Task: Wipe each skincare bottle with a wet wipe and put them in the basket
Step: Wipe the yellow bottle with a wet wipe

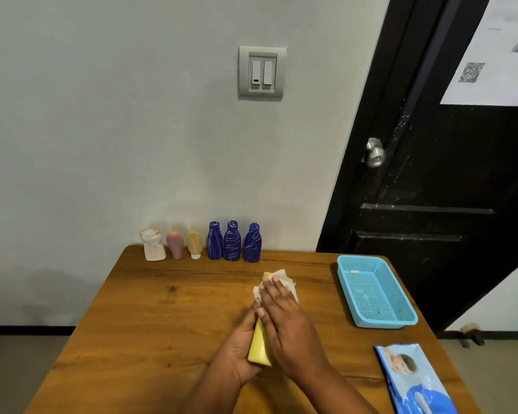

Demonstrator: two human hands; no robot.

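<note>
My left hand (240,345) grips a yellow bottle (259,348) from below, over the middle of the wooden table (150,324). My right hand (284,318) lies over the bottle's upper part and holds a white wet wipe (284,277) wrapped round it. At the table's far edge stands a row of bottles: a white one (153,245), a pink one (175,245), a small yellow tube (195,245) and three dark blue ones (232,242). A light blue basket (380,319) sits at the right, holding no bottles.
A blue pack of wet wipes (416,380) lies at the table's near right corner. A grey wall with a switch plate (262,73) is behind the table. A black door (431,189) with a metal knob stands at the right.
</note>
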